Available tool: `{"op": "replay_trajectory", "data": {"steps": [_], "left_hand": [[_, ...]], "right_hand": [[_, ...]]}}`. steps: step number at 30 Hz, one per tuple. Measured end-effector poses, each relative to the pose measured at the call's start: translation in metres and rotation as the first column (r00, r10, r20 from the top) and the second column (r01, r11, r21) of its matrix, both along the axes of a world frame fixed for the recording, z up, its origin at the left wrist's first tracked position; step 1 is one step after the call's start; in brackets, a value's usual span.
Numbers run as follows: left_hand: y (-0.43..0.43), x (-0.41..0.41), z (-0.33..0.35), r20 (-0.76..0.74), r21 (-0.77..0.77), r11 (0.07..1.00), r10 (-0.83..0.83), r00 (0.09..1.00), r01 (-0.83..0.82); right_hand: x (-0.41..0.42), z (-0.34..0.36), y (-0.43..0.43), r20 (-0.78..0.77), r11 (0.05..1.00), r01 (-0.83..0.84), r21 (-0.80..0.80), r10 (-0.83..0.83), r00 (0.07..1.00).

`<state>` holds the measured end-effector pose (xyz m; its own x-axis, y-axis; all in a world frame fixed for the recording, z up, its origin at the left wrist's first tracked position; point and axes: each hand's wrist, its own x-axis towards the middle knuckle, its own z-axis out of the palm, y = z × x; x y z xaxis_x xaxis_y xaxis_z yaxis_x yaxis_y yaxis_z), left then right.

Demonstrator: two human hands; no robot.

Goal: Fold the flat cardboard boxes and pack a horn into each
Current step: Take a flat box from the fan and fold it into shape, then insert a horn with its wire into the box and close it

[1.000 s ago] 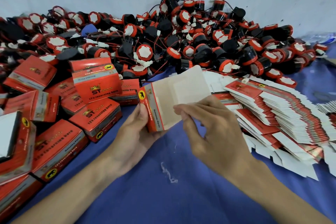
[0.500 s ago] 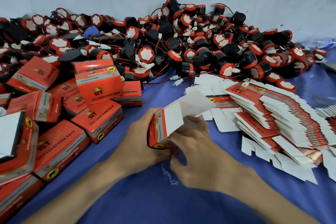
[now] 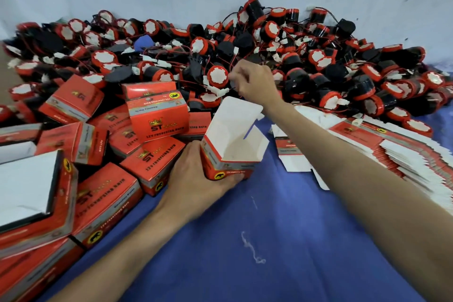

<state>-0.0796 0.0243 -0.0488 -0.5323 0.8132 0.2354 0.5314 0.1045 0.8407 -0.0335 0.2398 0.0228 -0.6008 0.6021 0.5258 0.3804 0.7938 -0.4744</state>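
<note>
Open box upright on blue cloth, top flaps up, only white inner walls visible inside. Left hand grips its red lower part from the left. Right hand is beyond the box at the horn pile, fingers curled next to a red-faced horn; blurred, can't tell if it's gripping. Closed boxes left of the box, flat blanks right.
</note>
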Motion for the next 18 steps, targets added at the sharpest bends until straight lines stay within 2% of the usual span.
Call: {"op": "replay_trajectory", "data": {"steps": [3, 6, 11, 14, 16, 18], "left_hand": [[0.0, -0.002, 0.0, 0.03, -0.001, 1.0, 0.001, 1.0, -0.001], [0.0, -0.002, 0.0, 0.055, 0.008, 1.0, 0.0, 0.999, 0.0], [0.001, -0.004, 0.0, 0.052, 0.011, 1.0, 0.003, 0.999, -0.004], [0.0, -0.003, 0.001, 0.038, 0.006, 1.0, -0.01, 0.999, 0.01], [0.001, -0.003, 0.002, 0.03, -0.002, 1.0, -0.012, 0.999, 0.012], [0.001, -0.004, 0.002, 0.024, -0.008, 1.0, -0.016, 1.0, 0.016]], "right_hand": [[-0.029, -0.008, 0.023, 0.148, 0.987, -0.068, -0.146, 0.09, 0.985], [-0.049, -0.014, 0.034, 0.302, 0.965, -0.022, -0.262, 0.103, 0.948], [-0.054, -0.016, 0.027, 0.266, 0.99, 0.104, -0.095, -0.075, 0.961], [-0.045, -0.007, 0.014, 0.356, 0.989, 0.107, 0.107, -0.138, 0.924], [-0.028, 0.001, 0.007, 0.387, 0.993, 0.052, 0.106, -0.09, 0.918], [0.0, 0.007, 0.001, 0.294, 0.999, -0.004, 0.052, -0.011, 0.956]]}}
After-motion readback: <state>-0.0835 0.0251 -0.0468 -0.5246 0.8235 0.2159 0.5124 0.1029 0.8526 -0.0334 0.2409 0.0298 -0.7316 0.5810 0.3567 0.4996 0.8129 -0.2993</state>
